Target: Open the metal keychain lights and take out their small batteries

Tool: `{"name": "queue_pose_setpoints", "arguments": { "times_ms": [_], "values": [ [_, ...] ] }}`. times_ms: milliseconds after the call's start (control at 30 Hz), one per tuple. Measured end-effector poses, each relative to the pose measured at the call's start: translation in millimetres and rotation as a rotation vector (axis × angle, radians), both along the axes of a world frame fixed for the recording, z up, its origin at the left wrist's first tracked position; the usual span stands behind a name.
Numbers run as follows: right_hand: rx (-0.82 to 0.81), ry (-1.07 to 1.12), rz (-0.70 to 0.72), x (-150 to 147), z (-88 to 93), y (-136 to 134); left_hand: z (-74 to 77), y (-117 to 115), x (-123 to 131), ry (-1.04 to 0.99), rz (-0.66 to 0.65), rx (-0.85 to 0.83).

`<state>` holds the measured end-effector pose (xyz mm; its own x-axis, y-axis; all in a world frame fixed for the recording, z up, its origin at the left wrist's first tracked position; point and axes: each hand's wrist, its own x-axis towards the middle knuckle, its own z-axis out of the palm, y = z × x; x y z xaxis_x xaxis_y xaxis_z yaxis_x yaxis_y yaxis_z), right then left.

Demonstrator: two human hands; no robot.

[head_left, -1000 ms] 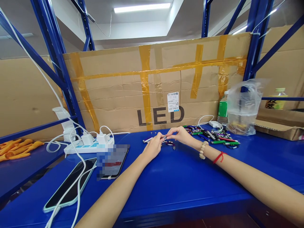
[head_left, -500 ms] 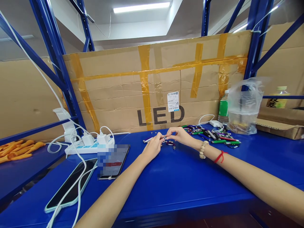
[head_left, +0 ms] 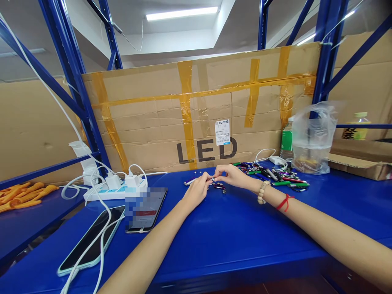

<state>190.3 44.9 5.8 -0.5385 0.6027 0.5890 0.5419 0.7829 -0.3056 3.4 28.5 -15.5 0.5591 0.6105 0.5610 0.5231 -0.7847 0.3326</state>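
Head view, as I watched it: right of the grip, a clear plastic bag point(head_left: 312, 134) slumped on the blue shelf point(head_left: 232, 228), with small items I could not identify settled in its bottom. Both arms reached forward, wrists low. The left hand point(head_left: 196, 190) and right hand point(head_left: 234, 175) met fingertip to fingertip, pinching a small metal piece point(head_left: 212, 178) just above the shelf. Close to the right lay slim, glossy coloured cylinders point(head_left: 275, 176) in a heap; behind stood taped brown cardboard point(head_left: 153, 122).
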Motion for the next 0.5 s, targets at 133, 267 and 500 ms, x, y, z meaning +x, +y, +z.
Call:
{"name": "queue_pose_setpoints", "arguments": {
  "times_ms": [133, 267, 500],
  "values": [
    [0.032, -0.034, -0.016, 0, 4.0, -5, 0.0, 0, 0, -0.009, -0.001, 0.003],
    [0.052, -0.052, -0.025, 0, 3.1, -4, 0.1, 0, 0, -0.014, -0.015, -0.001],
    [-0.016, -0.054, 0.002, -3, -5.7, 3, 2.5, -2, 1, 0.009, -0.007, -0.007]
  ]
}}
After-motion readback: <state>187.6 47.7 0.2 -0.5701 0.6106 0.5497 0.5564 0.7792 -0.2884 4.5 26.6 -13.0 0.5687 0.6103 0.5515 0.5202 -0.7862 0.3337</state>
